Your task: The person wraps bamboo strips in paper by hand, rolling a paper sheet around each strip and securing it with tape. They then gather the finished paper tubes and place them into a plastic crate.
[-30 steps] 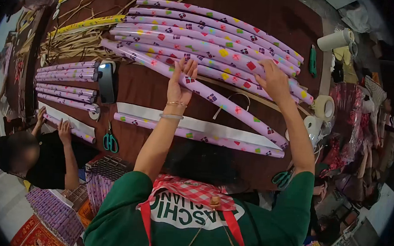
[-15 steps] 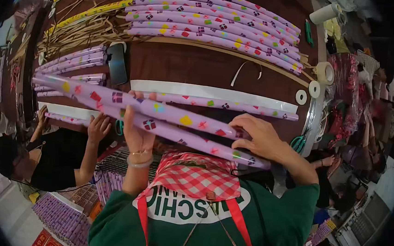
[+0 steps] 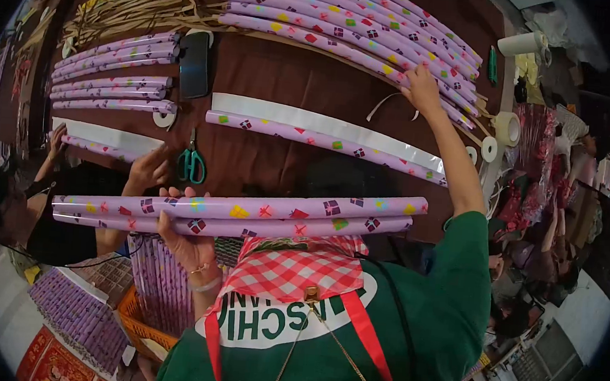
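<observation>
My left hand (image 3: 188, 242) is closed around two rolls of purple gift-print wrapping paper (image 3: 303, 208), held side by side just in front of my apron. My right hand (image 3: 422, 91) reaches to the far side of the table, its fingers closed on the right part of the near roll in a row of similar wrapping paper rolls (image 3: 347, 16). Between my hands, a partly unrolled wrapping paper roll (image 3: 323, 140) lies with its white strip (image 3: 310, 121) showing. Green-handled scissors (image 3: 191, 164) rest close to my left hand.
A co-worker's hand (image 3: 147, 171) works at another roll on the left. A phone (image 3: 194, 66), shorter rolls (image 3: 112, 91) and brown strips (image 3: 143, 16) lie on the table (image 3: 257, 72). Tape rolls (image 3: 507, 129) sit at the right edge. An orange crate (image 3: 138, 328) stands below.
My right hand has let go of the two rolls and moved to the far row. My left hand has brought the pair lower and nearly level.
</observation>
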The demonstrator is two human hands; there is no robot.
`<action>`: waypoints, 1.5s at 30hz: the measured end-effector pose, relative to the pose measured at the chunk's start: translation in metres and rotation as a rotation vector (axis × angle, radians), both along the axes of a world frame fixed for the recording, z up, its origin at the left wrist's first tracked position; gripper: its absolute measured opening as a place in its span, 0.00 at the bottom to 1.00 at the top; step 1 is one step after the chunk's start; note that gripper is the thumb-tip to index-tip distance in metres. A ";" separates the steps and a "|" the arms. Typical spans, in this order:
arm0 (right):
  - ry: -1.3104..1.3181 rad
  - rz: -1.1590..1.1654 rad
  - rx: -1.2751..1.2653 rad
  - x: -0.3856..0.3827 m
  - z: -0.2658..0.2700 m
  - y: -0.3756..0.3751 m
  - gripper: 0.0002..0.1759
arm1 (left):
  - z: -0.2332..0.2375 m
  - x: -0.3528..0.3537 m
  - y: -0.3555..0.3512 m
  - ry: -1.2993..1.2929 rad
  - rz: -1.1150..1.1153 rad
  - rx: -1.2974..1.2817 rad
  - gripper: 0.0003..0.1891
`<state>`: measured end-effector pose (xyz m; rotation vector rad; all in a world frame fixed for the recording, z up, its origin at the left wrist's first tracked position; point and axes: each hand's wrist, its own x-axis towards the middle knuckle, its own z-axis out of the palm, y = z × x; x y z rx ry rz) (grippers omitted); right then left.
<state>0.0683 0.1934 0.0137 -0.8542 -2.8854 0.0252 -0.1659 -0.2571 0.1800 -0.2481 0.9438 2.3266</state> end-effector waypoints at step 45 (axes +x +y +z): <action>-1.165 1.295 -1.817 -0.304 0.137 -0.637 0.39 | 0.002 0.032 -0.461 -0.035 1.331 -0.379 0.15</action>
